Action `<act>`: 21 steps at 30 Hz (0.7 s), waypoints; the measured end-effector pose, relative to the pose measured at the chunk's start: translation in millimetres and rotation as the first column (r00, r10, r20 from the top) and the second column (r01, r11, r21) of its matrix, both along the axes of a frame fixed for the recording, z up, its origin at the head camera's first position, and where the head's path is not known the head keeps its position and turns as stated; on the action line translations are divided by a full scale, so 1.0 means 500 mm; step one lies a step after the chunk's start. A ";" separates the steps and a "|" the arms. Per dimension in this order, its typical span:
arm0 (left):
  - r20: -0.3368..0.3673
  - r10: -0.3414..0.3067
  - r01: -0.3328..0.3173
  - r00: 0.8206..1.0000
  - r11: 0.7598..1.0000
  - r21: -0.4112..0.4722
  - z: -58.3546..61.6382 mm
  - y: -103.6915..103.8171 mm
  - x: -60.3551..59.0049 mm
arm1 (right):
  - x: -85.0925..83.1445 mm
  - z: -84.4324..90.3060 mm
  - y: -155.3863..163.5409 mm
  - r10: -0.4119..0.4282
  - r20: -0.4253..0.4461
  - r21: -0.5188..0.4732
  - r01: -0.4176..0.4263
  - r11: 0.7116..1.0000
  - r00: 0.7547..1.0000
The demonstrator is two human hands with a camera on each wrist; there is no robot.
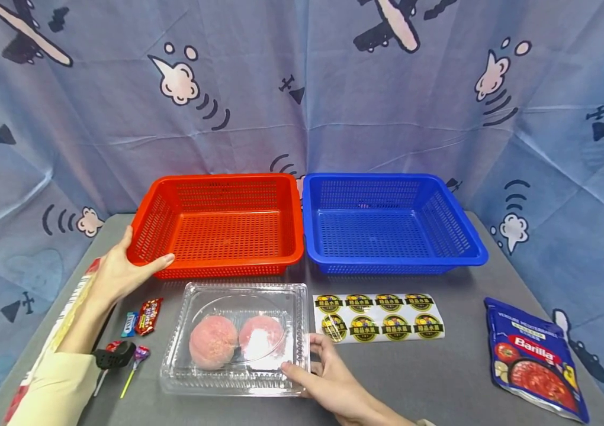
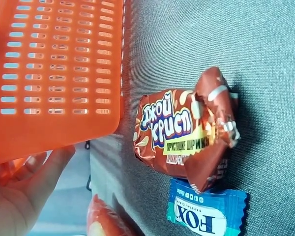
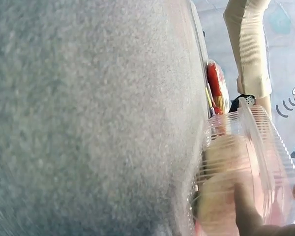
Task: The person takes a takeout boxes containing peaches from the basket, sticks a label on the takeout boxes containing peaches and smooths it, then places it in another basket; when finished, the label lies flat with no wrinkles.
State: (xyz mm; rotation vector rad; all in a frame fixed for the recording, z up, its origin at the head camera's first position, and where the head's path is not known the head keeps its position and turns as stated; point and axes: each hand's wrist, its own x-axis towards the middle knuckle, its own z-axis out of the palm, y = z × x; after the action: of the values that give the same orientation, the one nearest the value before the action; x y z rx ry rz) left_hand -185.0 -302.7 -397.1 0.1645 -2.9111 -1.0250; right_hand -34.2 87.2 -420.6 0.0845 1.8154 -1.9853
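My left hand [image 1: 123, 272] grips the front left corner of a red plastic basket [image 1: 227, 269], its thumb over the front rim. In the left wrist view that hand is only partly visible beside the basket's wall. My right hand [image 1: 334, 378] holds the right edge of a clear plastic clamshell box [image 1: 176, 384], thumb on top and fingers at the side. Two pink peaches [image 1: 212, 343] lie inside the box, under its lid. In the right wrist view the thumb and fingers at the box are blurred and partly cut off.
A blue basket [image 1: 395, 261] stands right of the red one. A sheet of round fruit stickers [image 1: 379, 318] lies before it, and a Barilla sauce pouch [image 1: 536, 361] at far right. Wrapped candies [image 2: 172, 132] and lollipops [image 1: 141, 353] lie left, near a long red-and-yellow packet [image 1: 57, 331].
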 end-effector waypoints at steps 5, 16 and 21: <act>0.008 0.004 -0.004 1.000 1.000 0.006 0.000 0.002 0.000 | -0.006 -0.003 0.006 0.027 0.006 -0.028 -0.026 0.999 1.000; -0.019 0.039 -0.040 0.999 0.999 -0.029 0.003 0.010 0.009 | -0.010 -0.001 0.026 0.092 -0.023 0.007 -0.091 0.996 0.996; -0.048 0.039 -0.041 0.998 0.998 -0.036 0.001 0.014 0.012 | -0.013 0.002 0.041 0.128 -0.061 0.093 -0.122 0.988 0.990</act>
State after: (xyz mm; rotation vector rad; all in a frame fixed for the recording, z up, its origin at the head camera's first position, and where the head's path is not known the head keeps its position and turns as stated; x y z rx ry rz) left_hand -178.9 -295.6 -396.6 0.1938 -2.8698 -0.9543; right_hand -40.6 107.6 -419.5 -0.0672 1.9028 -1.8410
